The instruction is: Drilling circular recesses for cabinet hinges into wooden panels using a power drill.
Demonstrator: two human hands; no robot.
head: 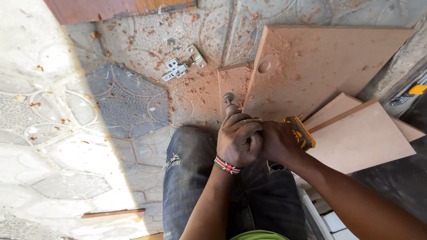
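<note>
Drill (299, 132), yellow and black, sits clamped in the right hand (278, 141) just below the drilled board (329, 66); the left hand (238, 140) is closed around its chuck and round cutter bit (228, 98). Judging by this, the bit is being tightened; next calls for a firm twist.

Hard daylight floods the left of the frame, washing the patterned floor (53, 133) almost white with glare. A sharp diagonal shadow edge runs from the upper left down to the lower middle; everything right of it lies in even shade with good colour. The boards (329, 66) and sawdust are sharp. The wide lens bends lines at the edges, and the lower right corner is dark.
</note>
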